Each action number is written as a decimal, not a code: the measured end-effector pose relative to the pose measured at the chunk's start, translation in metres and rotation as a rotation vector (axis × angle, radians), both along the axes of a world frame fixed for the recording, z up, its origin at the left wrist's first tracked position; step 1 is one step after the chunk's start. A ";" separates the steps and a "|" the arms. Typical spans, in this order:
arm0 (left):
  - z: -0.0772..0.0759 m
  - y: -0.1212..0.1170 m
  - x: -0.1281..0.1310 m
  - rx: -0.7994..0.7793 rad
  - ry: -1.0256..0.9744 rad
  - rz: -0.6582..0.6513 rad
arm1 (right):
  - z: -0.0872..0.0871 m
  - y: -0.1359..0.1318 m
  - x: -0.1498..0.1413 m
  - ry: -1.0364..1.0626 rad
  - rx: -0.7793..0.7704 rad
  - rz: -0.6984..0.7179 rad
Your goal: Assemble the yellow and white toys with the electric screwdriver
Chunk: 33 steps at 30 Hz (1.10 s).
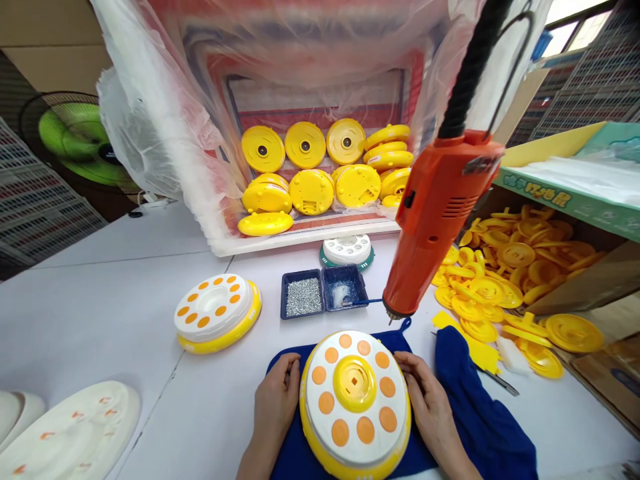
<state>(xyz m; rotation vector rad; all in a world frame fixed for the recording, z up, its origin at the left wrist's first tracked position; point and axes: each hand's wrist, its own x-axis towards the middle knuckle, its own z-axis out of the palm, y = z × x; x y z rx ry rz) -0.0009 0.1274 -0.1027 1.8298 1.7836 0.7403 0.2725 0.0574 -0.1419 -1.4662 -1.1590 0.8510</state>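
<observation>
A round white-and-yellow plastic toy base [350, 427] with orange dots and a yellow hub lies on a dark blue cloth [287, 433] in front of me. My left hand [277, 393] grips its left rim, fingers curled. At the opposite rim my right hand [425, 393] holds it with bent fingers; some fingertips are hidden. Above and beyond the base hangs an orange electric screwdriver [430, 220], its bit pointing down. Behind it sits a dark blue two-part tray [300, 313], with small metal screws in the left half.
To the left stands a similar dotted base [215, 310]; white discs [75, 433] lie nearer. A plastic-lined crate [310, 240] holds yellow discs. Yellow parts [485, 290] spill from a carton at right, near tweezers [500, 382] and crumpled blue cloth [480, 413]. A green fan [75, 137] stands far left.
</observation>
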 end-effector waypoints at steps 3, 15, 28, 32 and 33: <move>0.001 0.000 0.001 -0.006 0.004 -0.001 | -0.001 0.001 0.000 -0.006 0.010 -0.011; 0.004 -0.002 0.001 0.057 0.026 -0.003 | 0.002 0.005 -0.004 0.027 0.091 -0.051; -0.001 -0.002 -0.001 0.015 -0.114 -0.008 | 0.002 0.005 0.000 0.039 0.096 -0.056; -0.001 -0.002 -0.002 0.003 -0.236 0.005 | 0.005 0.006 0.001 0.035 0.090 -0.065; 0.000 -0.002 -0.003 -0.008 -0.281 0.013 | 0.006 0.006 0.002 0.043 0.090 -0.070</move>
